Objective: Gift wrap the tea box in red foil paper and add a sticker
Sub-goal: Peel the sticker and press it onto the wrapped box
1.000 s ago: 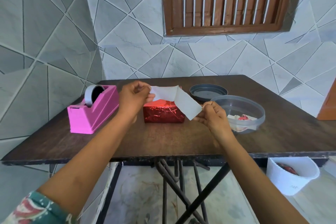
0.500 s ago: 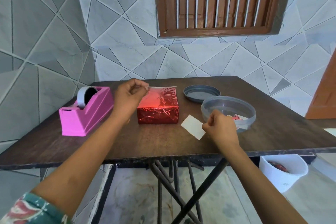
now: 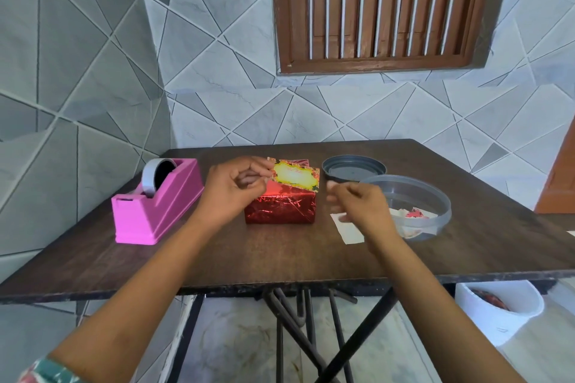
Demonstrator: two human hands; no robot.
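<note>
1. 1 box [image 3: 280, 207], wrapped in crinkled red foil, is sitting near the middle of the dark wooden table [image 3: 249, 258], between the tape dispenser and the clear tub.
2. 1 sticker [image 3: 297, 178], yellow in the middle with a red and green patterned border, is hanging face up and tilted just over the box's top. Whether it is touching the foil cannot be told.
3. The left hand [image 3: 231, 191] is pinching the sticker's left edge between thumb and fingertips, with the other fingers curling in.
4. The right hand [image 3: 357, 202] is hovering just to the right of the box. It is blurred, with fingers loosely bent and nothing visible in them.
5. 1 white paper slip [image 3: 350, 232] is lying flat on the table under that hand, partly hidden by it.
6. The clear tub [image 3: 441, 211] is standing at the right with paper scraps inside, and a dark round lid [image 3: 353, 168] is lying just behind it.
7. The pink tape dispenser [image 3: 155, 211], carrying 1 roll, is standing at the left.
8. 1 white bucket [image 3: 497, 314] is standing on the floor under the table's right edge.
</note>
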